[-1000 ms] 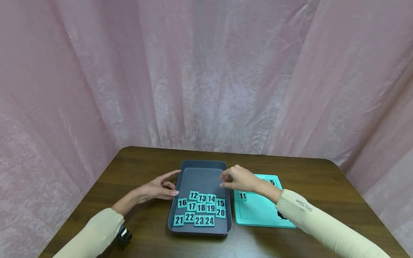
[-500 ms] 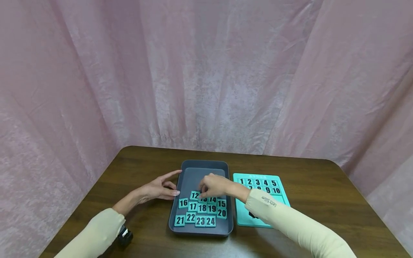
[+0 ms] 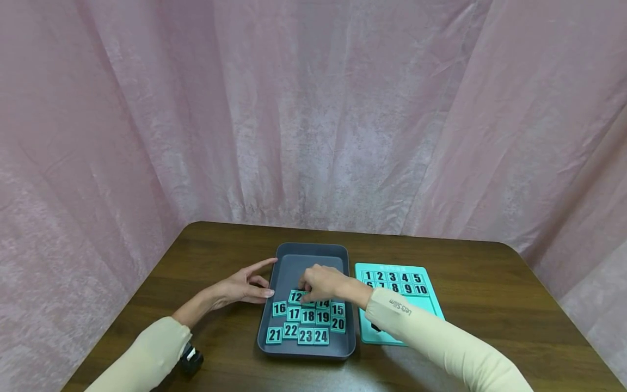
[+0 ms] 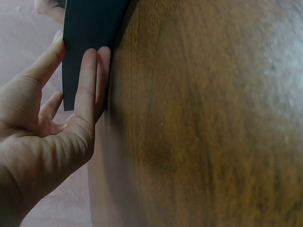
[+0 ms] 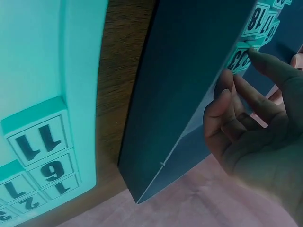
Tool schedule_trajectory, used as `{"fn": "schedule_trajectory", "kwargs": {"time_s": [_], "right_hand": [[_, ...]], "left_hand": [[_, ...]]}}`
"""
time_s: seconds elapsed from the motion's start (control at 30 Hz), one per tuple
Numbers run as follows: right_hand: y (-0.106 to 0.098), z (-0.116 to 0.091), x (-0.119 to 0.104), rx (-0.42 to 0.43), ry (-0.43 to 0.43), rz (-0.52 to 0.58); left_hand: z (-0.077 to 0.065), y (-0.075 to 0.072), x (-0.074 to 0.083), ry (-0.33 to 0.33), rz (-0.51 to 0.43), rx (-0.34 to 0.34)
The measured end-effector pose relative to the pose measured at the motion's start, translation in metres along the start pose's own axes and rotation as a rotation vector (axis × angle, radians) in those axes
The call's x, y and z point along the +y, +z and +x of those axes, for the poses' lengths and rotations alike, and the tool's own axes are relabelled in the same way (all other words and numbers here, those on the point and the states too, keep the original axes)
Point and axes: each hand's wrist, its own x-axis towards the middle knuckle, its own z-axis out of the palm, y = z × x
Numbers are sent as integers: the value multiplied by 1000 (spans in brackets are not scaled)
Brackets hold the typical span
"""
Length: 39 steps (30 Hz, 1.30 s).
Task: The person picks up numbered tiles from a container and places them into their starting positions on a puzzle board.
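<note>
Right hand (image 3: 323, 282): found just below the middle of the head view, fingers curled, thumb and fingertips narrowed on tile 13 (image 5: 235, 59). That tile lies in the lower middle of the head view, largely covered by the thumb; in the right wrist view it shows at upper right. Whether it is lifted cannot be determined.

Left hand (image 3: 245, 286): left of centre, fingers spread wide, index finger and thumb touching the left side of the grey tray (image 3: 294, 267).

Within the tray: tile 12 (image 3: 296, 296) just left of the right thumb, tile 14 (image 3: 324, 304) to its right and partly covered, tiles 15 to 24 (image 3: 308, 316) face up in uneven rows around and below.

Right of the tray, across a narrow strip of counter (image 3: 465, 272): turquoise board (image 3: 425, 301), tiles 1 to 10 (image 3: 392, 276) in two rows at its top; tile 11 (image 5: 38, 142), lower left of the right wrist view, adjoins tile 6 (image 5: 51, 171). Pale right sleeve (image 3: 436, 337) crosses the board. Pink curtain (image 3: 313, 109) fills the upper frame
</note>
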Motion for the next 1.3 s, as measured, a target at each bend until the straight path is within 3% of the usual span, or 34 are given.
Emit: {"fn": "schedule_trajectory", "kwargs": {"time_s": [0.77,1.03,1.3], "right_hand": [[4,4,-3,43,-7,-73],[-3,-3,4,103,-81,74],[-16,-28,21,267,-175,216]], "left_hand": [[0,2,2,-3,8,13],[-1,1,0,-12,-3,16],[0,1,0,-6,11,13]]}}
